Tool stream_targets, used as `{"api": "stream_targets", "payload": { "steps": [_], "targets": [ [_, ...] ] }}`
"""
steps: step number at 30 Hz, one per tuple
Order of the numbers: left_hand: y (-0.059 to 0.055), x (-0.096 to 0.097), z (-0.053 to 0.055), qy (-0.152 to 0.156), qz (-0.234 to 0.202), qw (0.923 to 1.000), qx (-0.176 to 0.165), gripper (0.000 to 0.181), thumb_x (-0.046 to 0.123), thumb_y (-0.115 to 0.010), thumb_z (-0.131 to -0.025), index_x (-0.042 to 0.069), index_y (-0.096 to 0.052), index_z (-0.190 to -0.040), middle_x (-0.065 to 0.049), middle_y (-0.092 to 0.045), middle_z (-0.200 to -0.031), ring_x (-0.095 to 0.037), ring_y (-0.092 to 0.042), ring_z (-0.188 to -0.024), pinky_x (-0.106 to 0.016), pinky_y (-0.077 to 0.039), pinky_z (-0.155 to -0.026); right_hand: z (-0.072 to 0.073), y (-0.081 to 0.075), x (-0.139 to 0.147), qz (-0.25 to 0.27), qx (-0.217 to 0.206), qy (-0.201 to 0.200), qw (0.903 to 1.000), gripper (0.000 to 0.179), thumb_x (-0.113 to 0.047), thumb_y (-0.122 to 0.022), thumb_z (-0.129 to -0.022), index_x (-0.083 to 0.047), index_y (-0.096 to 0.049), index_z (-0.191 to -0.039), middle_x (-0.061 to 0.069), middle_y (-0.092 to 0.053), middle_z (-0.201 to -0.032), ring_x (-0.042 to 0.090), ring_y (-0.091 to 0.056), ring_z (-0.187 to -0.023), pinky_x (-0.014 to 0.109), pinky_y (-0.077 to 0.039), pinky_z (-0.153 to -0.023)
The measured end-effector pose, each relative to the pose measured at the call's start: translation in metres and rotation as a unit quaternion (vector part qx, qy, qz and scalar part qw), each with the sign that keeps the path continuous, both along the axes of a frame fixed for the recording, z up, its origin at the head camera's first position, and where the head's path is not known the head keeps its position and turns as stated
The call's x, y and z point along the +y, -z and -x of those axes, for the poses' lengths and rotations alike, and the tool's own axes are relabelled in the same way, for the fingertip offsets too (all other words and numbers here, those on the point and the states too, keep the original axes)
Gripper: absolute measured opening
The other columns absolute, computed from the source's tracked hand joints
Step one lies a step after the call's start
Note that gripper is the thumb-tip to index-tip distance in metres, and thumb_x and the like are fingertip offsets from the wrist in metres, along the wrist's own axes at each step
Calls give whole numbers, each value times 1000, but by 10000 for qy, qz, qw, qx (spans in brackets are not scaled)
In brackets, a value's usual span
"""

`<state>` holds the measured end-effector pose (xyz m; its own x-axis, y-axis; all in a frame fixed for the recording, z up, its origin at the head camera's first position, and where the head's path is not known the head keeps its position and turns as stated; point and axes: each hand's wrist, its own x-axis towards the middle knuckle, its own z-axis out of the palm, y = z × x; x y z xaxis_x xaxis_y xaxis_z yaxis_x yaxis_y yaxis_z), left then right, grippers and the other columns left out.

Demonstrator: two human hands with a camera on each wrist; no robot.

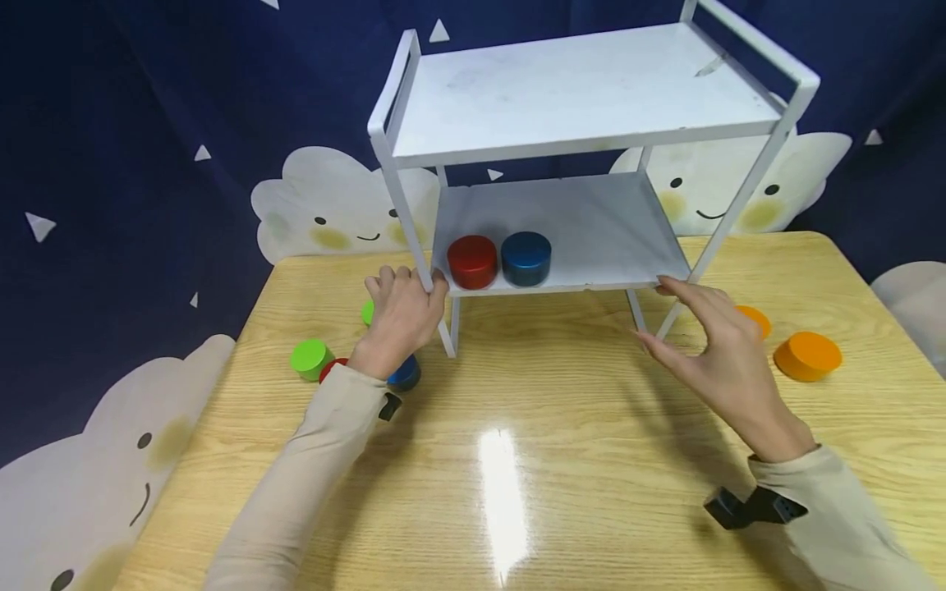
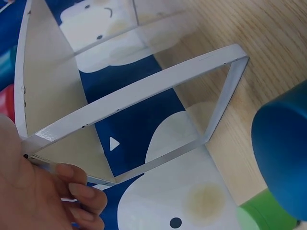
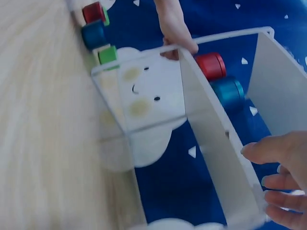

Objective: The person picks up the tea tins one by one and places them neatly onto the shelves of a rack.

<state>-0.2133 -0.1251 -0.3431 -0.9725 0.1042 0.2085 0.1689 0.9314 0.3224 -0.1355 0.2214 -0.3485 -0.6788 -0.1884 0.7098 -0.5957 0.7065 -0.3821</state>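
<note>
we are seeing the left hand (image 1: pixel 402 316) gripping the white rack (image 1: pixel 584 90) at the left end of its lower shelf (image 1: pixel 606 234), and the right hand (image 1: pixel 720 357) spread, thumb apart from fingers, beside the right end; whether it is touching, we cannot tell. the rack is standing at the far middle of the surface (image 1: pixel 443 492), a red cylinder (image 1: pixel 473 263) and a blue cylinder (image 1: pixel 525 260) sitting side by side on that shelf.

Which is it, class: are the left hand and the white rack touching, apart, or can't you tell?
Touching. The left wrist view shows the left hand gripping the white rack at a corner, its fingers bent round the frame.
</note>
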Motion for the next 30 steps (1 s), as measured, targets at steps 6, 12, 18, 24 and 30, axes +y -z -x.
{"api": "stream_targets", "payload": {
  "steps": [6,12,18,24,30],
  "targets": [
    [-1,-1,-1,5,72,10000,50,48,36,-23,-100,6,-47,-71,-13,-45,-72,-34,-35,-75,-47,-22,-76,-13,13,34,-68,-423,652,9970,67,-14,-86,-69,-3,-59,-129,18,-66,-111,40,-58,-102,6,-29,-88],
    [-1,0,-1,11,53,10000,-6,46,36,-23,-100,6,-46,-74,-13,-44,-73,-34,-34,-74,-44,-23,-74,-23,30,65,-78,-509,1323,9899,68,-9,-84,-66,-2,-59,-129,23,-65,-112,36,-57,-89,9,-29,-75],
    [-1,1,-1,13,-86,10000,-23,45,36,-23,-100,6,-45,-73,-13,-44,-73,-32,-34,-72,-41,-25,-69,-32,53,97,183,-1199,2214,9676,63,-14,-80,-75,2,-56,-131,28,-61,-118,47,-55,-100,29,-39,-100],
    [-1,1,-1,29,-82,10000,36,45,36,-25,-100,7,-46,-73,-12,-46,-70,-32,-39,-68,-41,-28,-68,-45,75,130,215,-2084,2968,9317,66,-20,-72,-85,10,-44,-136,37,-45,-133,57,-39,-122,62,-24,-106],
    [-2,0,-1,39,-33,10000,-12,46,35,-22,-100,7,-46,-72,-12,-47,-69,-33,-41,-67,-43,-31,-68,-49,89,146,191,-2285,3244,9177,68,-17,-71,-85,12,-40,-137,38,-40,-137,56,-35,-126,62,-21,-108]
  ]
}}
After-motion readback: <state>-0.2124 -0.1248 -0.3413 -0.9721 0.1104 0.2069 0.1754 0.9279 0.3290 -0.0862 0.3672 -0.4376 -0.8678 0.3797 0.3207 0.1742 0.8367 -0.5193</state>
